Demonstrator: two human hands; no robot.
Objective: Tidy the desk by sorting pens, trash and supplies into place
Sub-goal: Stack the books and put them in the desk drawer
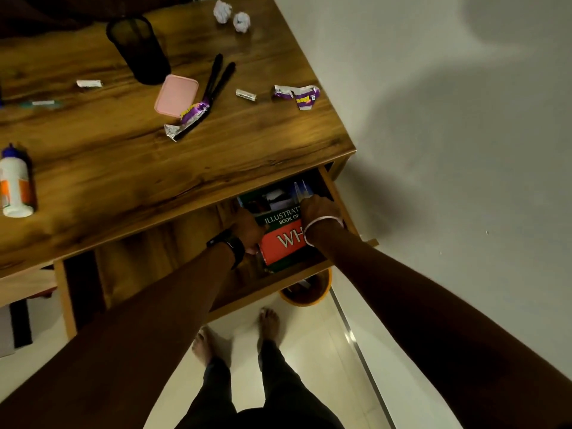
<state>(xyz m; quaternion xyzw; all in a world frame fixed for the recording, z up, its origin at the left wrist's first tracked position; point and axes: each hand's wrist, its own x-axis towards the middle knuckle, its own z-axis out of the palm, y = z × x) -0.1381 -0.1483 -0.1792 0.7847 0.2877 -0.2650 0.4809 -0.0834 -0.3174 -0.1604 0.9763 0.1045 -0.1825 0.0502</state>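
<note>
Two hands work inside the open drawer (339, 196) under the near right corner of the desk (139, 174). My left hand (247, 227), black band at the wrist, closes over the left edge of the book (283, 243). My right hand (317, 209), silver bangle at the wrist, lies on the book's far right corner with the fingers bent down toward some blue items at the back of the drawer; I cannot tell whether it holds anything. The book lies flat in the drawer's right part, cover up: a green upper band with white title lettering and small photographs, and a red lower band with large white letters, partly hidden by my wrists. I judge it a hardback: stiff, fairly heavy, glossy and so somewhat slippery, not fragile. It is best taken by both long edges, thumbs on the cover and fingers beneath, since the drawer wall leaves little room on the right. On the desk top lie two black pens (218, 77), side by side, touching a purple wrapper (193, 114), just beside a pink case (177, 95) and near the black mesh cup (139, 48). A second, torn purple wrapper (297, 96) and two crumpled paper balls (222, 10) lie toward the right edge; all look light, soft and easy to pinch. An orange bin (312, 292) stands on the floor below the drawer front.
</note>
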